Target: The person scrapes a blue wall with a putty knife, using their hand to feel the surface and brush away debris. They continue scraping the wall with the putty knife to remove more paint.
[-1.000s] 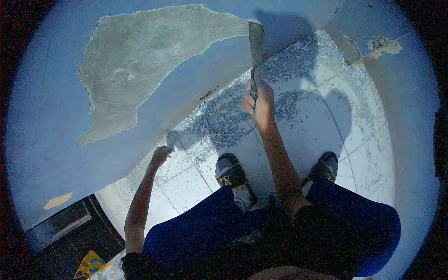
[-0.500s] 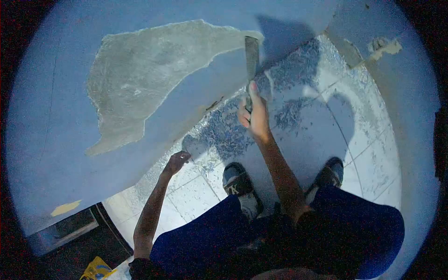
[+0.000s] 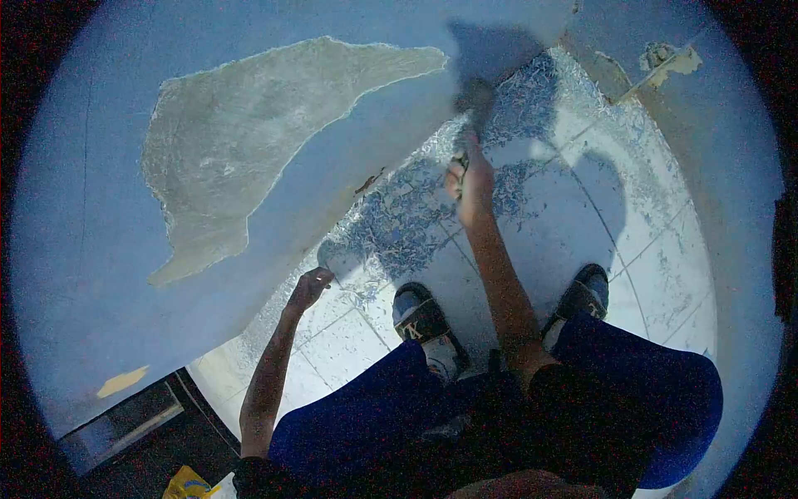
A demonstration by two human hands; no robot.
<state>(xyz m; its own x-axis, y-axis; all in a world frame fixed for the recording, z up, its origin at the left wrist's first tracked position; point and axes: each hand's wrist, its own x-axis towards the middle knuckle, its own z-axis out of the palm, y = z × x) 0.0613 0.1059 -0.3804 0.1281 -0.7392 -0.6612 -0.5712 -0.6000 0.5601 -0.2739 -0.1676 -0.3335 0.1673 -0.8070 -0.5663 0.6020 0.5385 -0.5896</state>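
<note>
My right hand [image 3: 475,185] is closed around the handle of a putty knife [image 3: 475,101], whose blade is blurred and points away from me. The blade is near the lower edge of the blue wall [image 3: 307,200], right of a bare grey patch [image 3: 229,150] where the paint is gone. Lower left, my left hand [image 3: 312,289] hangs by the wall's foot with fingers curled loosely; I see nothing in it.
Paint flakes [image 3: 407,224] litter the white tiled floor [image 3: 341,337] along the wall. My feet in dark slides [image 3: 426,320] stand on the tiles. At right, another wall [image 3: 740,208] has a chipped spot [image 3: 683,61]. A dark doorway and a yellow packet [image 3: 187,482] are lower left.
My right hand has moved slightly right and down, taking the putty knife's blade off the right tip of the grey patch. My left hand has barely moved.
</note>
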